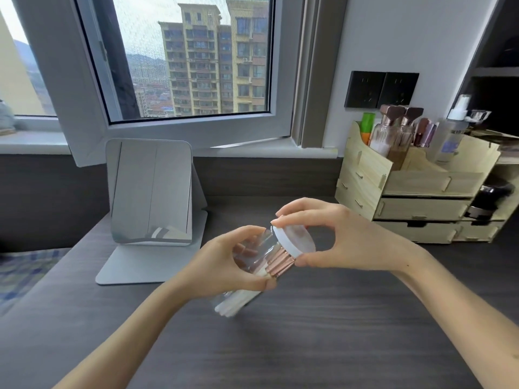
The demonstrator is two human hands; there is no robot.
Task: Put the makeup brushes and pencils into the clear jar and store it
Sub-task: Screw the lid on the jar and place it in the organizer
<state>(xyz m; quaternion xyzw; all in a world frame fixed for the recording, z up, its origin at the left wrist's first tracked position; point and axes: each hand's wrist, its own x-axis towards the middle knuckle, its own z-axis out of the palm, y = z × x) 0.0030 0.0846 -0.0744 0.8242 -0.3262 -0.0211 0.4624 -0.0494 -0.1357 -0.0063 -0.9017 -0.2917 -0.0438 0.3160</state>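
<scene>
A clear jar [262, 245] is held tilted above the dark desk, its mouth up and to the right. Inside it lie makeup brushes [276, 263] with white handles and rose-gold ferrules. My left hand [224, 265] wraps around the jar's body. My right hand [337, 240] grips the white lid [295, 238] by its rim with thumb and fingers, and the lid sits on the jar's mouth. The handle ends show through the jar's bottom below my left hand.
A standing mirror [150, 192] is at the back left of the dark wooden desk [309, 346]. A pale wooden organizer [421, 192] with drawers and bottles stands at the back right. A window lies behind.
</scene>
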